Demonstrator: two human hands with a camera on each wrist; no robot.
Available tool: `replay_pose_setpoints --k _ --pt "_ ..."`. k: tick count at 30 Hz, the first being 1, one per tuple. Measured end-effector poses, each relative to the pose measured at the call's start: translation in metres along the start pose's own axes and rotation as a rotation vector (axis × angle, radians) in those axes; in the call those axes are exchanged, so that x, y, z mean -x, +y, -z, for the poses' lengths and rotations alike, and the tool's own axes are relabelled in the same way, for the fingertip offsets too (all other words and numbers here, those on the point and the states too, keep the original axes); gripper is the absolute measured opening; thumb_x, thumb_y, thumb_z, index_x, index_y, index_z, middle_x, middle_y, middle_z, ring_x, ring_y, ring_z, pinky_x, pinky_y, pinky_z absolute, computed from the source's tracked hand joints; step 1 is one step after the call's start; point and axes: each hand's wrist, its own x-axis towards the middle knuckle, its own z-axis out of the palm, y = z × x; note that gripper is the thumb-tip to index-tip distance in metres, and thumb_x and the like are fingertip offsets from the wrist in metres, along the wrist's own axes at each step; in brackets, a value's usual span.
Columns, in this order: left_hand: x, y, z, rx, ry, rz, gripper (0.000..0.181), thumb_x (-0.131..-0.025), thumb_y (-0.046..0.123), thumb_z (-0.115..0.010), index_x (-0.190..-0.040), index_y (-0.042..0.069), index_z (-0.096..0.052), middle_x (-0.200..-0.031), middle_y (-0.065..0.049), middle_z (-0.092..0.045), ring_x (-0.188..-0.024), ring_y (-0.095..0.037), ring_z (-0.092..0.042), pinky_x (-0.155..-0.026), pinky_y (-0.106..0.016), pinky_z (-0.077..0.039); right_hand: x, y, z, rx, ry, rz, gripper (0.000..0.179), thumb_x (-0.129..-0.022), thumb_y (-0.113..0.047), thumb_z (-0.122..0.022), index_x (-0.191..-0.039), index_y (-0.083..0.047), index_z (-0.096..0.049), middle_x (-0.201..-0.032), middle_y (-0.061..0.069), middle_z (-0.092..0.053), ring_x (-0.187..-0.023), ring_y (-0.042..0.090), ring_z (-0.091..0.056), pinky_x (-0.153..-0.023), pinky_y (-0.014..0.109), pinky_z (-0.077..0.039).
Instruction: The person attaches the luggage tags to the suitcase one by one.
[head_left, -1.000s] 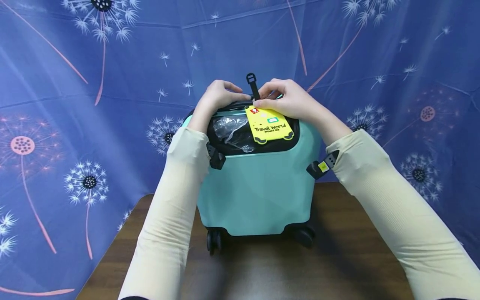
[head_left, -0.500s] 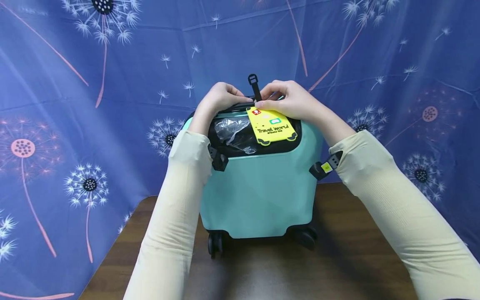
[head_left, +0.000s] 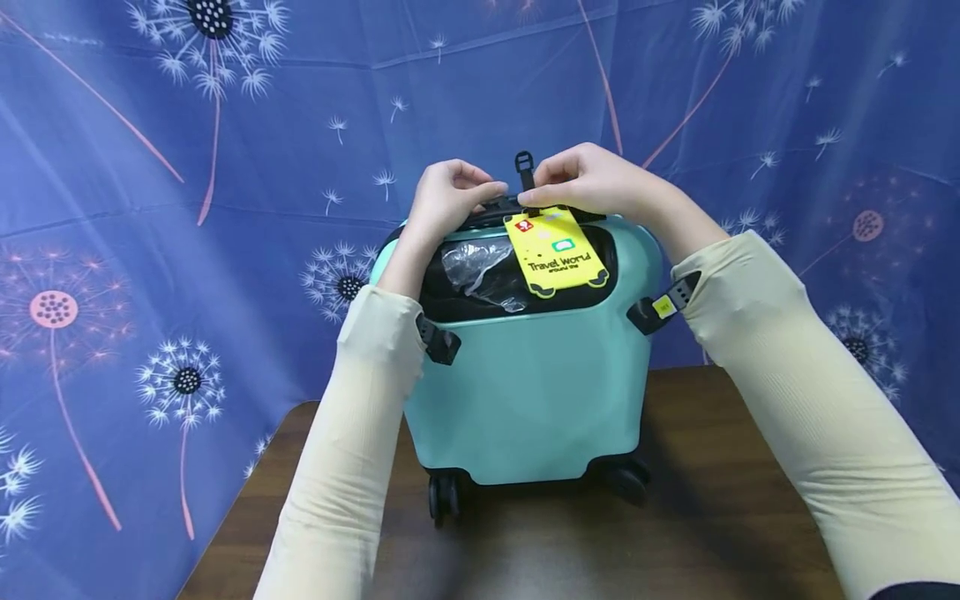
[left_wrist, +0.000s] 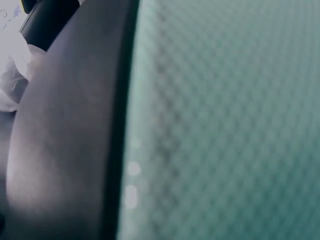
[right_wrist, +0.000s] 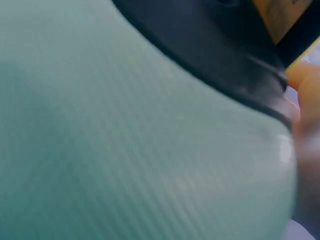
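A small teal suitcase (head_left: 532,392) with a black upper panel stands upright on its wheels. From its top hangs a yellow luggage tag (head_left: 558,254) printed "Travel World", lying against the panel. My right hand (head_left: 603,179) pinches the tag's black strap (head_left: 524,163) between thumb and fingers, and the buckle end sticks up above them. At the suitcase's top, left of the strap, my left hand (head_left: 442,200) grips the black handle (head_left: 495,204) with curled fingers, which partly hide it. Close up, the left wrist view shows the textured shell (left_wrist: 225,120); the right wrist view also shows shell (right_wrist: 125,140).
Clear plastic film (head_left: 487,271) sits on the suitcase's black panel. Under the wheels is a dark brown wooden table (head_left: 555,550). A blue cloth with dandelion prints (head_left: 262,167) hangs close behind and to the left.
My right hand has shifted slightly right and up with the strap, apart from my left hand, which now has a wider gap to it. The suitcase sits slightly further right and lower in view.
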Motion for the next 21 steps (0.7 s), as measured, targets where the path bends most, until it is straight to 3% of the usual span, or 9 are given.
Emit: replay_pose_setpoints --k 8,10,15,21 --pt "0.004 -0.002 0.0 -0.023 0.037 -0.003 0.029 -0.084 0.029 -0.071 -0.103 0.007 -0.07 -0.099 -0.009 -0.072 -0.076 -0.014 -0.068 -0.071 -0.021 -0.053 -0.006 0.0 -0.01 -0.12 0.131 -0.173 0.032 -0.085 -0.044 -0.066 -0.086 -0.012 -0.068 -0.077 -0.006 -0.057 -0.079 0.014 -0.049 -0.073 0.03 -0.039" --pt "0.005 -0.002 0.0 -0.037 0.04 0.0 0.029 -0.084 0.029 -0.071 -0.103 0.007 -0.071 -0.099 -0.009 -0.072 -0.077 -0.015 -0.069 -0.071 -0.021 -0.053 -0.005 0.002 -0.014 -0.145 0.161 -0.15 0.031 -0.085 -0.042 -0.066 -0.085 -0.011 -0.067 -0.074 -0.005 -0.056 -0.076 0.015 -0.05 -0.071 0.03 -0.04" --pt "0.005 0.0 0.002 -0.018 0.025 0.022 0.03 -0.085 0.031 -0.069 -0.105 0.008 -0.071 -0.102 -0.008 -0.072 -0.083 -0.016 -0.069 -0.073 -0.021 -0.053 -0.003 0.009 -0.019 -0.201 0.182 0.004 0.026 -0.086 -0.034 -0.067 -0.084 -0.008 -0.065 -0.067 -0.003 -0.053 -0.065 0.014 -0.05 -0.061 0.026 -0.04" --pt "0.004 0.001 0.004 -0.021 -0.042 0.031 0.035 -0.087 0.039 -0.066 -0.103 0.009 -0.073 -0.1 -0.007 -0.071 -0.087 -0.013 -0.066 -0.08 -0.022 -0.051 -0.003 0.012 -0.019 -0.209 0.178 0.062 0.024 -0.086 -0.03 -0.069 -0.097 -0.01 -0.069 -0.082 -0.001 -0.056 -0.066 0.012 -0.052 -0.061 0.021 -0.043"
